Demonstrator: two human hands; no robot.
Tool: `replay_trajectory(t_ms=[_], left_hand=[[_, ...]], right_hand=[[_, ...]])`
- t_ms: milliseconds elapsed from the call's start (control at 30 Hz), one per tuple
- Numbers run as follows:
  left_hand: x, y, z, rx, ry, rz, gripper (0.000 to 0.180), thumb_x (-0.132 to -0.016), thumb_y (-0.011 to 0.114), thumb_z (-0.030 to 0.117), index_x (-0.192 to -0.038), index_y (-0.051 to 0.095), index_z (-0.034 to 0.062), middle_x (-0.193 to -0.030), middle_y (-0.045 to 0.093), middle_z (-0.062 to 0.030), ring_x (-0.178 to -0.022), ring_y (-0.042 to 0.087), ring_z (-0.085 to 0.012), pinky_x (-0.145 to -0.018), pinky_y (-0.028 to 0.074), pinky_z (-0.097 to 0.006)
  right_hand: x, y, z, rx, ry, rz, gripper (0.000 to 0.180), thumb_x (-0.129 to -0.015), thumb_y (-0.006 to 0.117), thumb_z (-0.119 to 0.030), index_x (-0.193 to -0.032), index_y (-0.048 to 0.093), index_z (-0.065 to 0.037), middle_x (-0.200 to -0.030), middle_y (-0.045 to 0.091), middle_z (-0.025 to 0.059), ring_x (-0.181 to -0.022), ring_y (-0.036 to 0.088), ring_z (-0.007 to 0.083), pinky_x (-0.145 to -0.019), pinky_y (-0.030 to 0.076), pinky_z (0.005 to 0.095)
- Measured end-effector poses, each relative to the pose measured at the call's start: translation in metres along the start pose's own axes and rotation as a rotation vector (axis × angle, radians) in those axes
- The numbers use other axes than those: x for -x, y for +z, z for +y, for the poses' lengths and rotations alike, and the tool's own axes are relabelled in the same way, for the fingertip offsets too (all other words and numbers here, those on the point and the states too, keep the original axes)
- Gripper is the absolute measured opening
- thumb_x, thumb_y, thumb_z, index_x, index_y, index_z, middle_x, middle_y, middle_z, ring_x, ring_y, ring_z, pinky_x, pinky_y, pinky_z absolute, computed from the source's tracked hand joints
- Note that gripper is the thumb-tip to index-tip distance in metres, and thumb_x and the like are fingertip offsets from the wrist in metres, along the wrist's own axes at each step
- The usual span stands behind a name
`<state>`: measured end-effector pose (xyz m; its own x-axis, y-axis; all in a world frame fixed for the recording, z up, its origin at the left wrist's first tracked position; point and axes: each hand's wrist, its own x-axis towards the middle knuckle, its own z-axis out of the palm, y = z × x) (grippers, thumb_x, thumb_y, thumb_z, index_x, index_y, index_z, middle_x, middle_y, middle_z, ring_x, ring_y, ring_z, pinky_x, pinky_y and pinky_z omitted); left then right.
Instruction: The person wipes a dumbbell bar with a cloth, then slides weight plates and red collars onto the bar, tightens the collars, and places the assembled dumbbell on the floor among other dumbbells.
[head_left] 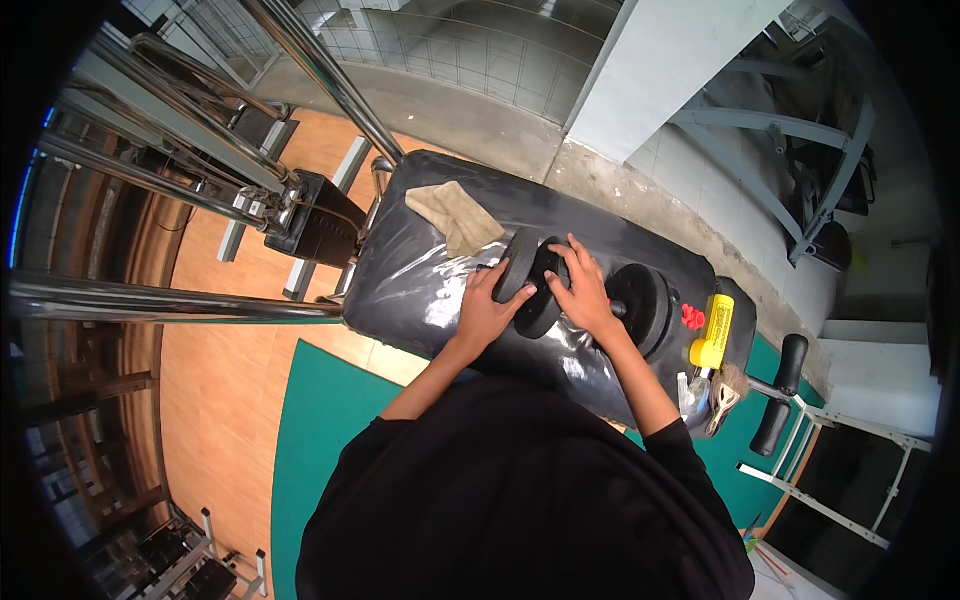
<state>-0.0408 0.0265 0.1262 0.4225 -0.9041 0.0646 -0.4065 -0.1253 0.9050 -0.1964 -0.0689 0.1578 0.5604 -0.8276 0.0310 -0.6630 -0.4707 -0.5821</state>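
A black dumbbell [630,300] lies across a black padded bench [410,270] wrapped in clear plastic. My left hand [487,308] presses flat against the outer black weight plate [517,262] at the dumbbell's left end. My right hand [580,290] grips the second plate [545,295] of that end from above. The plates at the other end stand on edge to the right, untouched.
A beige cloth [455,215] lies on the bench's far left. A red cap [692,317], a yellow can [714,330] and a spray bottle [692,395] sit at its right end. Steel machine bars [170,300] run at left; a green mat [310,440] lies below.
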Motion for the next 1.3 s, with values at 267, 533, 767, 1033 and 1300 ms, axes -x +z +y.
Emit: replay_trajectory(t_ms=[267, 533, 767, 1033, 1300], left_hand=[[0.001, 0.006, -0.001, 0.104, -0.164, -0.157, 0.059, -0.083, 0.066, 0.037, -0.126, 0.047, 0.0024, -0.107, 0.049, -0.0162, -0.099, 0.052, -0.0275, -0.087, 0.044, -0.036], [0.003, 0.005, -0.002, -0.090, -0.258, -0.249, 0.075, -0.082, 0.062, 0.050, -0.138, 0.037, 0.0092, -0.105, 0.042, -0.0164, -0.094, 0.051, -0.0272, -0.087, 0.042, -0.034], [-0.003, 0.000, -0.012, 0.127, -0.258, -0.373, 0.077, -0.082, 0.063, 0.046, -0.141, 0.033, 0.0074, -0.115, 0.056, -0.0210, -0.106, 0.056, -0.0281, -0.093, 0.041, -0.034], [-0.010, -0.027, -0.015, 0.245, -0.374, -0.373, 0.060, -0.067, 0.082, 0.030, -0.110, 0.055, -0.0015, -0.099, 0.065, -0.0115, -0.090, 0.062, -0.0180, -0.080, 0.049, -0.029], [0.003, 0.003, 0.017, -0.127, -0.177, -0.320, 0.101, -0.059, 0.080, 0.040, -0.138, 0.030, 0.0028, -0.102, 0.063, -0.0242, -0.094, 0.063, -0.0368, -0.082, 0.049, -0.039]], right_hand=[[0.040, -0.074, 0.024, 0.113, 0.096, 0.374, 0.050, -0.082, 0.065, -0.028, -0.118, 0.048, 0.003, -0.127, 0.047, 0.0205, -0.118, 0.043, 0.0359, -0.099, 0.032, 0.0447], [0.099, -0.098, 0.067, -0.413, 0.704, 0.148, 0.074, -0.075, 0.074, -0.040, -0.123, 0.043, 0.007, -0.116, 0.056, 0.0202, -0.106, 0.056, 0.0267, -0.091, 0.044, 0.0350], [0.097, -0.067, 0.064, -0.478, 0.664, 0.003, 0.085, -0.072, 0.074, -0.048, -0.132, 0.041, 0.004, -0.110, 0.062, 0.0191, -0.101, 0.061, 0.0244, -0.089, 0.045, 0.0327], [0.084, -0.071, 0.064, -0.625, 0.768, -0.169, 0.093, -0.079, 0.055, -0.063, -0.141, 0.028, 0.001, -0.122, 0.052, 0.0294, -0.114, 0.053, 0.0335, -0.095, 0.041, 0.0354], [0.086, -0.079, 0.089, -0.640, 0.862, -0.071, 0.081, -0.090, 0.024, -0.067, -0.135, 0.041, -0.002, -0.132, 0.048, 0.0189, -0.120, 0.048, 0.0275, -0.097, 0.039, 0.0339]])
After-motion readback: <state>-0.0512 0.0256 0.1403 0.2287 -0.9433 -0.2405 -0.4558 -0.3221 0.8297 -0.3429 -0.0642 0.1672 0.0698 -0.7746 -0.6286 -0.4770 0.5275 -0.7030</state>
